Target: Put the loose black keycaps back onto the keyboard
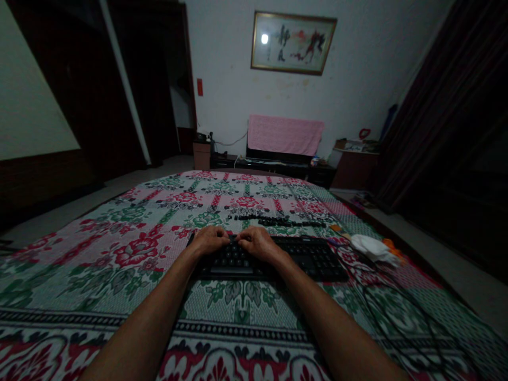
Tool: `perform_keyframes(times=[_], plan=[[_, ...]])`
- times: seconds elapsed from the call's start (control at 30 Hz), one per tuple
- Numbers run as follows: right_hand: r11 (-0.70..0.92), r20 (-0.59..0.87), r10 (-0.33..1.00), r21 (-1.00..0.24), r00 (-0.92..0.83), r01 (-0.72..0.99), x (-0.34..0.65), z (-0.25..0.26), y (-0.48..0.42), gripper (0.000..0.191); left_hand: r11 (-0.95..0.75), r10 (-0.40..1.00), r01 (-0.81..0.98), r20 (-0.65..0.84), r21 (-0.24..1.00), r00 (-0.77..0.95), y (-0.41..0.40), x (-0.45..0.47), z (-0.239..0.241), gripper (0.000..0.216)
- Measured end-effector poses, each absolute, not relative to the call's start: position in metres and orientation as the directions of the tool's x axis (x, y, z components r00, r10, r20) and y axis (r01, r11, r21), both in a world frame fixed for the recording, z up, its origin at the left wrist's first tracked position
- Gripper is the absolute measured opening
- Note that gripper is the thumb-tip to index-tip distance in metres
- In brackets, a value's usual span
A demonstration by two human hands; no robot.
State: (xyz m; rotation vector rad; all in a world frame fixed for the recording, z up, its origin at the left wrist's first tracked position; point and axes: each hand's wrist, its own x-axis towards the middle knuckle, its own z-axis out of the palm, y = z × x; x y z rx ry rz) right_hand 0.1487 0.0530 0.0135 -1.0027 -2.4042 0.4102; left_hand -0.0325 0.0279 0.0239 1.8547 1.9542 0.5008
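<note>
A black keyboard (317,262) lies flat on a flowered bed cover. My left hand (209,241) rests over its upper left part, fingers curled in towards the thumb. Close beside it, my right hand (259,242) bends over the top key rows with thumb and fingers drawn together. Both sets of fingertips nearly meet at the upper keys, and whatever is between them is too small and dark to make out. Behind the keyboard, loose black keycaps (293,223) lie in uneven rows on the cover.
Right of the keyboard are a flat brush-like tool (339,231), a white cloth (369,247) and something orange (393,250). A black cable (371,304) loops across the bed cover (138,248) at the right. Low cabinets and a pink cloth (286,135) stand beyond the bed.
</note>
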Motion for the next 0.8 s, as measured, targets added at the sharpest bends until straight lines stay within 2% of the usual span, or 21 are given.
perform_keyframes(times=[0.13, 0.33, 0.5, 0.8], plan=[[0.657, 0.335, 0.75, -0.476, -0.57, 0.585, 0.147, 0.012, 0.051, 0.02, 0.066, 0.997, 0.861, -0.01, 0.504, -0.07, 0.03, -0.03, 0.021, 0.029], [0.67, 0.344, 0.742, -0.42, -0.576, 0.612, 0.144, 0.011, 0.049, 0.021, -0.019, 1.0, 0.81, 0.009, 0.586, 0.016, 0.031, -0.026, 0.019, 0.034], [0.64, 0.305, 0.767, -0.422, -0.564, 0.642, 0.142, 0.012, 0.047, 0.024, -0.031, 1.0, 0.788, 0.015, 0.615, 0.027, 0.029, -0.025, 0.018, 0.032], [0.571, 0.235, 0.821, -0.345, -0.521, 0.745, 0.138, 0.02, 0.035, 0.027, -0.03, 1.0, 0.814, 0.01, 0.58, 0.029, 0.027, -0.022, 0.019, 0.033]])
